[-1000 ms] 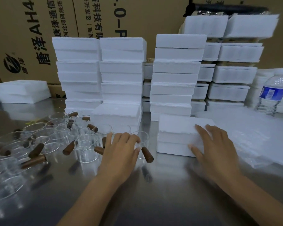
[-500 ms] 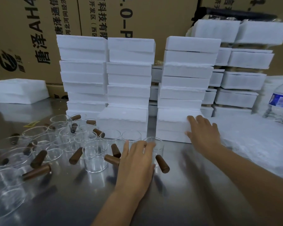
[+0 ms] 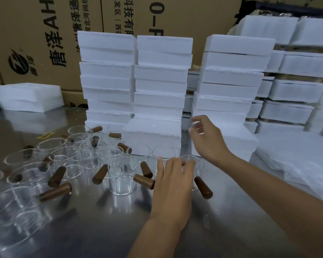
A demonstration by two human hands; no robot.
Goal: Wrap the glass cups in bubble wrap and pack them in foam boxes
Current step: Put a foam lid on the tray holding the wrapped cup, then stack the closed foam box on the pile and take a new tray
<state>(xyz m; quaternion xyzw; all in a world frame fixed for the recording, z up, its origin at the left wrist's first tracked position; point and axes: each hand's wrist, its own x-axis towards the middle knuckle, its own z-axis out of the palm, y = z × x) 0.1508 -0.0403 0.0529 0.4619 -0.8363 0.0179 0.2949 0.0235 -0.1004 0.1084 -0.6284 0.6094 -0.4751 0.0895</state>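
While left hand [image 3: 172, 183] stays on cup [image 3: 199, 165], right hand [image 3: 207, 140] leaves foam box [image 3: 239, 140]

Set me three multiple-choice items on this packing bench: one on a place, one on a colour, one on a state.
1. Where do the glass cups stand?
A. on a chair
B. on the steel table
C. on the floor

2. What colour are the cup handles?
A. white
B. blue
C. brown

3. In what state are the cups?
A. bare
B. bubble-wrapped
C. boxed

Answers:
1 B, they stand on the metal top in front of the foam boxes.
2 C, every handle in view is brown.
3 A, clear glass shows with no wrap on it.
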